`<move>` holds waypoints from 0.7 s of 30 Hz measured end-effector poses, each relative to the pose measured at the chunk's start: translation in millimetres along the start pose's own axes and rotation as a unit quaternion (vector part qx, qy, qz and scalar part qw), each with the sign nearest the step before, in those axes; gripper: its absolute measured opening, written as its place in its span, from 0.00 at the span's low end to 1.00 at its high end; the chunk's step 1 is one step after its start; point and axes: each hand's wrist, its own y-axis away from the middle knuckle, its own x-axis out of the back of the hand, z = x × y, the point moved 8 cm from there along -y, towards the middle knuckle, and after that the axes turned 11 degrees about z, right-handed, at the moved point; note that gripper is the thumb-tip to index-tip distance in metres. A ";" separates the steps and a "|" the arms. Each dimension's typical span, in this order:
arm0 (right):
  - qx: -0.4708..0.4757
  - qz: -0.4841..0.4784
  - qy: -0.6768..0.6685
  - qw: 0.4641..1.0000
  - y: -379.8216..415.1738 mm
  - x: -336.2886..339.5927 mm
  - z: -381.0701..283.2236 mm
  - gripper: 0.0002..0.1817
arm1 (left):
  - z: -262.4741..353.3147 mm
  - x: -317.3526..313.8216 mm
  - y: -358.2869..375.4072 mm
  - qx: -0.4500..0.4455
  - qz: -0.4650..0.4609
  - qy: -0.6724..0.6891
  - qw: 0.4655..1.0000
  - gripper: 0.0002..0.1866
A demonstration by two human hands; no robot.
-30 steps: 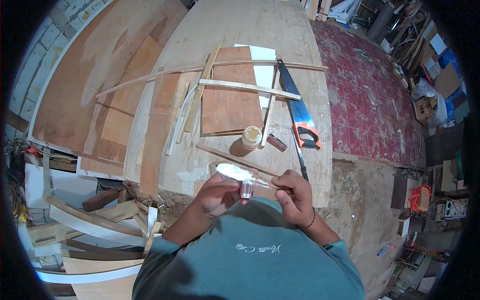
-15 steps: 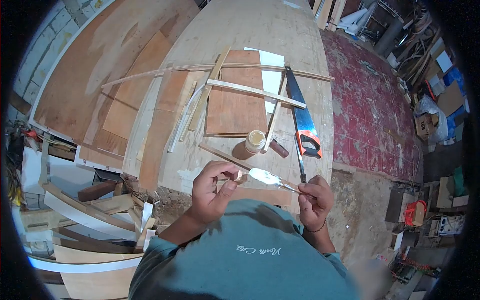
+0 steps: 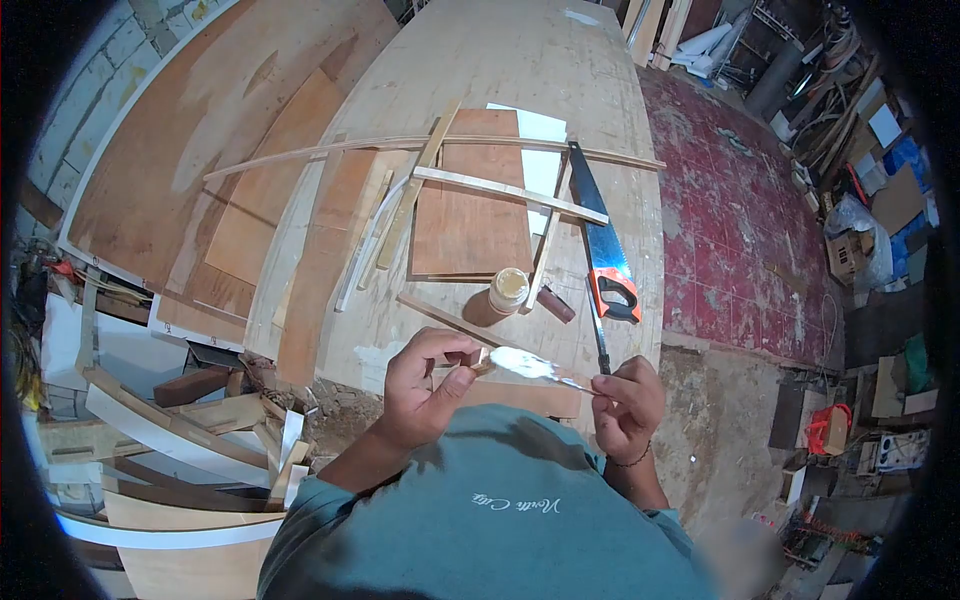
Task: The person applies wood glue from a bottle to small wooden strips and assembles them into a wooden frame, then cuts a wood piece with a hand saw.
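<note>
Between its thumb and fingers, my left hand (image 3: 428,385) pinches a small wood piece (image 3: 484,362). My right hand (image 3: 628,402) grips the thin end of a spreader (image 3: 568,378) whose broad end is coated with white paste (image 3: 520,363). The coated tip touches or nearly touches the wood piece. Beyond my hands an open jar (image 3: 509,290) stands on the wooden table (image 3: 500,55). A dark red block (image 3: 556,304) lies to its right, near a handsaw (image 3: 606,240) with an orange and black handle.
Wooden strips (image 3: 510,193) cross over a brown board (image 3: 470,225) and a white sheet (image 3: 543,128). Large plywood panels (image 3: 200,130) lean at the left, above stacked offcuts (image 3: 180,430). Right of the table is a worn red floor (image 3: 720,200), with clutter along the far edge.
The coated end of the spreader has shifted slightly left, up to the wood piece in my left hand. My right hand has moved slightly left with it.
</note>
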 end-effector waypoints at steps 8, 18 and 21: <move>-0.005 -0.006 0.003 1.000 4.1 -2.9 -2.4 0.13 | 0.0 -4.2 -0.4 -0.006 -0.005 -0.002 1.000 0.13; -0.069 0.024 -0.087 0.993 8.1 -5.9 4.7 0.09 | -6.4 -8.1 2.0 0.077 0.001 0.110 0.991 0.17; -0.108 0.042 -0.129 0.985 9.1 -7.0 10.5 0.09 | -9.4 -10.5 2.7 0.099 -0.010 0.128 0.987 0.18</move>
